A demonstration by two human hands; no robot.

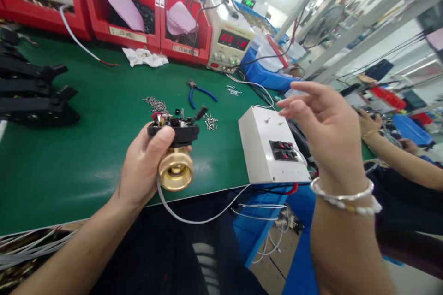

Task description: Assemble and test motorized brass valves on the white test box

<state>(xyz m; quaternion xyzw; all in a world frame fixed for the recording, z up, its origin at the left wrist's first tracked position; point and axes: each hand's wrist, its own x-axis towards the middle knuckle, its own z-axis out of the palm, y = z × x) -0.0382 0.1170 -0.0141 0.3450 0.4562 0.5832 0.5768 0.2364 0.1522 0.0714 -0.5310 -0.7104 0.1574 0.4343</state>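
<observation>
My left hand (143, 166) is closed round a brass valve body (176, 170) with a black plastic top (175, 130) that carries small parts and a lever. A white cable (194, 219) hangs from it. My right hand (323, 124) is raised above the white switch box (268, 150), fingers loosely curled and apart, with nothing visible in them. A silver and bead bracelet (342, 196) sits on that wrist. The box has a black terminal block with red levers (284, 150).
Green mat (86, 147) with piles of small screws (157, 103), blue-handled pliers (199, 92), a white rag (143, 57). Red bins (121, 27) line the back beside a power supply (231, 44) with a red display. Black parts (31, 92) lie at left. Another person's arm (398, 156) is at right.
</observation>
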